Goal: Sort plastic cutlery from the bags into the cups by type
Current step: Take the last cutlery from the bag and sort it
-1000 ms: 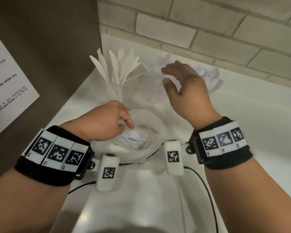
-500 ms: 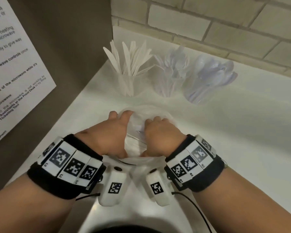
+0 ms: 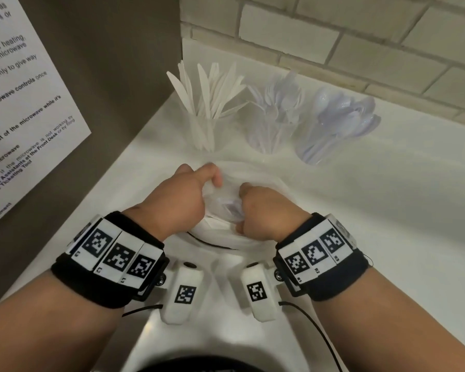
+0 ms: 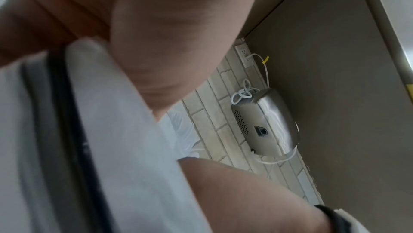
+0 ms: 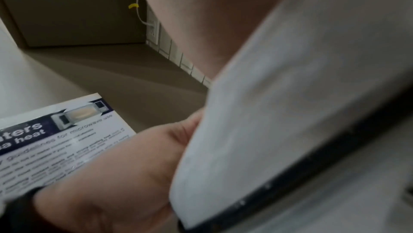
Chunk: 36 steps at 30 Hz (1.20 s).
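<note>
A white counter (image 3: pixel 387 210) runs into a corner: a grey-brown side panel (image 3: pixel 118 63) on the left, a pale brick wall (image 3: pixel 333 49) along the back. A printed notice (image 3: pixel 24 103) about microwave use is stuck to the panel. In the left wrist view a wall socket (image 4: pixel 244 55) with a white cord sits in the brick, and a brushed-metal appliance (image 4: pixel 266 125) stands against the wall below it (what kind of appliance is not clear).

At the back of the counter three clear cups stand in a row. The left cup (image 3: pixel 203 132) holds white knives (image 3: pixel 207 87), blades fanned upward. The middle cup (image 3: pixel 269 135) holds translucent forks (image 3: pixel 279 100). The right cup (image 3: pixel 314 146) holds translucent spoons (image 3: pixel 346 114), leaning toward the right.

Just in front of the cups sits a thin clear plastic bag (image 3: pixel 253 178), with a few pieces of cutlery (image 3: pixel 231 208) visible inside. The left hand (image 3: pixel 183 194) grips the bag's left edge, fingers curled and thumb pinching the film. The right hand (image 3: pixel 263 210) is curled over the right edge, gripping it too; the two hands are near each other with the bag's mouth between them. Both wrists wear black bands with coded markers (image 3: pixel 116 253).
</note>
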Motion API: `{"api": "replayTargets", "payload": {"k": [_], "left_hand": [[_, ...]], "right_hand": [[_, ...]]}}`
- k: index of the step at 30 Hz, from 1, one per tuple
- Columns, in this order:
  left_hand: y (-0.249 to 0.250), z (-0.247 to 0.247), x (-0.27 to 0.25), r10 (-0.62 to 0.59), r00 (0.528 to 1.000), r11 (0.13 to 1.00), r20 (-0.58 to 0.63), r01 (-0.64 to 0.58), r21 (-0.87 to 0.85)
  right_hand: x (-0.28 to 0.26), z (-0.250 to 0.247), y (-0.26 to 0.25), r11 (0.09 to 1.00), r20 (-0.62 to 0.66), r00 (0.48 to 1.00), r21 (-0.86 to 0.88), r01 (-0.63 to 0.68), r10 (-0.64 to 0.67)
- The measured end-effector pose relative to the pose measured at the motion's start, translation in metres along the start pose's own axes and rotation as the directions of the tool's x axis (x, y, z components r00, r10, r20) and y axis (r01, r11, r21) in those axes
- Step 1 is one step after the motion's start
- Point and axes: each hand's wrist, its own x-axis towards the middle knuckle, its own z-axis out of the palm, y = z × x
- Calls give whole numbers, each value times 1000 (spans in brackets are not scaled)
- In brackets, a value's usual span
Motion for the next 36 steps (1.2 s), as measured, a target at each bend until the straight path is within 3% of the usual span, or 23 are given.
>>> {"api": "replayTargets", "payload": {"k": [5,9,13,18,22,23,25,27,28,31,36], "left_hand": [[-3,-1,4,-18,998,985,62,7,172],[-3,-1,3,-11,991,970,132,-21,243],[-3,-5,0,35,982,975,186,-75,209],[-4,-7,2,-22,965,956,260,-56,288],[-6,1,3,9,962,945,273,-97,312],[-6,3,3,51,961,943,271,-135,303],[-7,7,3,88,956,945,279,-168,279],[-8,6,5,61,953,945,298,-151,289],[-9,4,5,38,955,951,295,-126,283],[-14,1,8,32,957,959,288,-110,261],[-14,3,14,79,954,962,290,-149,228]], "right_hand": [[5,-3,5,1000,91,996,22,-4,2],[5,-2,9,995,77,996,93,32,-39],[2,-6,16,975,2,997,211,70,-72],[-5,-12,24,911,-48,993,397,116,-105],[-21,-20,13,817,-271,952,511,267,-141],[-22,-20,10,830,-277,947,480,285,-164],[-18,-14,4,925,-199,951,254,283,-236],[-11,1,4,972,-120,965,9,235,-232],[-9,6,4,979,-111,972,-33,203,-205],[-7,15,6,982,-135,973,-36,186,-189],[-6,12,3,977,-15,978,-61,205,-207]]}}
